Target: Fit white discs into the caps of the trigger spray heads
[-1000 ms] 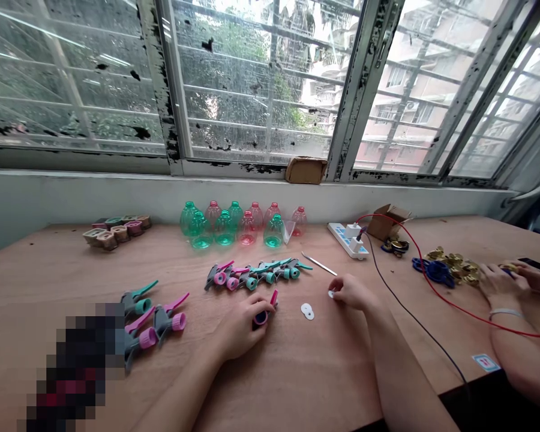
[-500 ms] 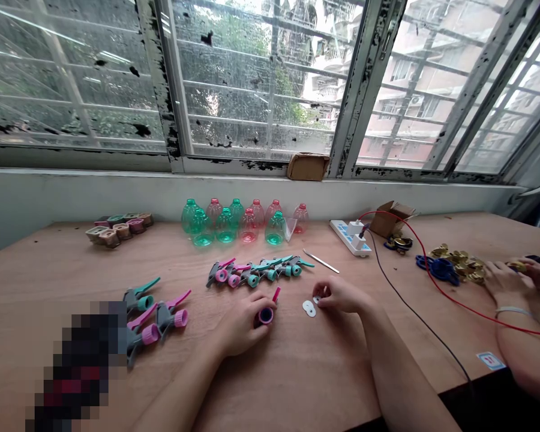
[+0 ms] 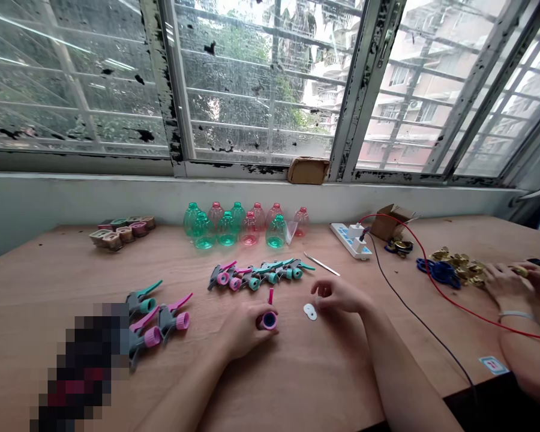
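Observation:
My left hand (image 3: pixel 247 329) is closed around a pink and grey trigger sprayer head (image 3: pixel 269 321). The round opening of its pink collar faces me and its pink lever points away. To the right, my right hand (image 3: pixel 339 295) hovers low over the table, fingers curled and the fingertips drawn in. Whatever they hold, if anything, is hidden. Just left of those fingertips lie white washers (image 3: pixel 310 311), partly overlapping. Beyond both hands runs a row of pink and teal sprayer heads (image 3: pixel 261 275). More sprayer heads (image 3: pixel 162 321) lie on the left.
Green and pink clear bottles (image 3: pixel 227 231) stand by the wall. Metal tweezers (image 3: pixel 321 264) lie before a power strip (image 3: pixel 351 241) with red and black cables. Small containers (image 3: pixel 121 233) sit far left. Another person's hands (image 3: pixel 508 282) are at gold parts (image 3: pixel 463 264) on the right.
The sprayer head in my left hand has turned, its lever now more upright. A white washer seen at my right fingertips is out of sight. The view has shifted slightly.

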Motion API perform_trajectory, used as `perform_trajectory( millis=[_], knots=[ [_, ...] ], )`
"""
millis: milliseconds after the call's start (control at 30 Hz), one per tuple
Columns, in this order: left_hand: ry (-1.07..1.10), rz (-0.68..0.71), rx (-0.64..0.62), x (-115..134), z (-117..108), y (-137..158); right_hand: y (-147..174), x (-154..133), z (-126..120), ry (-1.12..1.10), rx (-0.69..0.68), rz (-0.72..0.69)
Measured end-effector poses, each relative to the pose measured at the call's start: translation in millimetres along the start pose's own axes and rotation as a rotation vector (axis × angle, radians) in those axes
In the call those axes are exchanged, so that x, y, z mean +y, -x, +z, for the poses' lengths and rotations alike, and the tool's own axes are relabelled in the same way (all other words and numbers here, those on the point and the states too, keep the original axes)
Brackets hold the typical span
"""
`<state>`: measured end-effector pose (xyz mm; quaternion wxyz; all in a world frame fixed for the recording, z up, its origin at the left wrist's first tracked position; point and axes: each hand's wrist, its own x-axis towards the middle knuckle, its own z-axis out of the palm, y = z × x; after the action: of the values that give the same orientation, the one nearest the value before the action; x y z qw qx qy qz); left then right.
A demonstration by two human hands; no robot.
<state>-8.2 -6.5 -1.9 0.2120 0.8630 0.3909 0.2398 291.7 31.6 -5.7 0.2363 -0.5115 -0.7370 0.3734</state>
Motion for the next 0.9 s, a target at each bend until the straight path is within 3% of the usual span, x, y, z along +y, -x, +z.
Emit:
perform_trajectory(
  millis=[200,400,667,900],
  knots=[
    [-0.043,-0.089,0.057,-0.8,-1.4,-1.2,-15.9,-19.5,28.9,-0.128,0.182,-0.225],
    [-0.055,-0.089,0.105,-1.1,-4.9,-2.2,-24.3,-54.5,53.4,-0.216,0.123,-0.441],
    [0.001,-0.06,0.085,1.3,-10.2,-3.8,-38.7,-77.5,80.1,-0.414,-0.034,-0.353],
    [0.04,-0.072,0.131,-3.3,-5.7,-3.1,-40.7,-75.6,98.2,-0.203,0.213,-0.504]
  ],
)
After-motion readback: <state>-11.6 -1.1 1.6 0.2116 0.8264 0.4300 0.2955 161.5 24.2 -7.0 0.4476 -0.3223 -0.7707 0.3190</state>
